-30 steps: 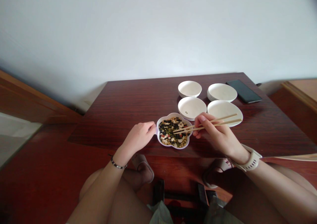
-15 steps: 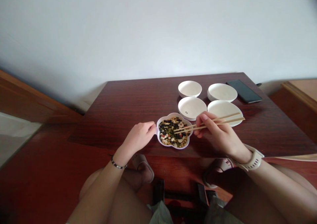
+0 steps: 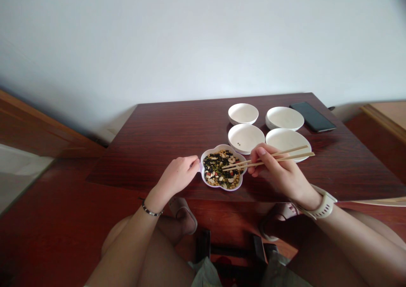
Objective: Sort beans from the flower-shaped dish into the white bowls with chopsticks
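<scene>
The right hand [image 3: 274,166] has its grip bent tight around two thin chopsticks [image 3: 300,156]. Their tips sit close together at the mix [image 3: 218,164], near some green beans. I cannot tell if they pinch one. The left hand [image 3: 177,172] has its fingers curled in, with its grip on the short purple handle [image 3: 201,167] of a white dish [image 3: 230,189] shaped like a flower.

Make the dish the middle of a clock, with 12 on the far side. The left hand is at 9 and the right hand is at 3. The dish sits on the brown surface [image 3: 177,130], by the near edge. In it are black, green and yellow bits, pale nuts and some red bits.

Just past the dish, at 1, is a white bowl [image 3: 249,134] with two tiny dark specks [image 3: 239,144] in it. Another white bowl [image 3: 243,112] is behind that one. Two wider bowls [image 3: 282,139] are at 2, one behind the other, and the right hand is in front of the nearer one. A dark phone [image 3: 312,116] lies farther out at 2. A pale wall [image 3: 190,37] is at 12.
</scene>
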`<state>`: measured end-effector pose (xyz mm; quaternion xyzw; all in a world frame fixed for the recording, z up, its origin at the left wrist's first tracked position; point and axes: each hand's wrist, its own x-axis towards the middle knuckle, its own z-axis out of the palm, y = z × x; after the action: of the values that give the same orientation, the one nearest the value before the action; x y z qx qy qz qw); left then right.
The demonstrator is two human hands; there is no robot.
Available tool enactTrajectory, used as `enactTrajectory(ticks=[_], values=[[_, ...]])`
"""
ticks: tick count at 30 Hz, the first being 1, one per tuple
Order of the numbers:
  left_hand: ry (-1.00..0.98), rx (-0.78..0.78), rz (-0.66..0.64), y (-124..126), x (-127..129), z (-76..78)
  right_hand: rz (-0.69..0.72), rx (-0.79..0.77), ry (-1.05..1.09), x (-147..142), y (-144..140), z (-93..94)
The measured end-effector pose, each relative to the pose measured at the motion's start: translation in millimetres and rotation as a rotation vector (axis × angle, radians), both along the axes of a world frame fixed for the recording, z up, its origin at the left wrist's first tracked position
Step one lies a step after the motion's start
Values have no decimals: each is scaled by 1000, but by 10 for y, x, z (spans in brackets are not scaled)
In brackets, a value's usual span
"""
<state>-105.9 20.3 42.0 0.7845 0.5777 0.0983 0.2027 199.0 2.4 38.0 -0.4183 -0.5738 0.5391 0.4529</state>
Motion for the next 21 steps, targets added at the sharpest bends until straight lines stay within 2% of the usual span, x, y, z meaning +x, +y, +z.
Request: enactTrajectory(ticks=[4,7,10,16,21], values=[[-3,3,0,-12,-21,2,-68,-4,29,9,-4,72],[-5,5,-1,-24,-51,1,-176,-22,85,29,1,139],[-3,2,2,-35,-84,-15,-276,31,121,71,37,181],[-2,11,8,-38,-114,-81,-405,169,223,224,181,139],[-8,7,4,-43,-116,-86,-459,190,213,297,240,103]])
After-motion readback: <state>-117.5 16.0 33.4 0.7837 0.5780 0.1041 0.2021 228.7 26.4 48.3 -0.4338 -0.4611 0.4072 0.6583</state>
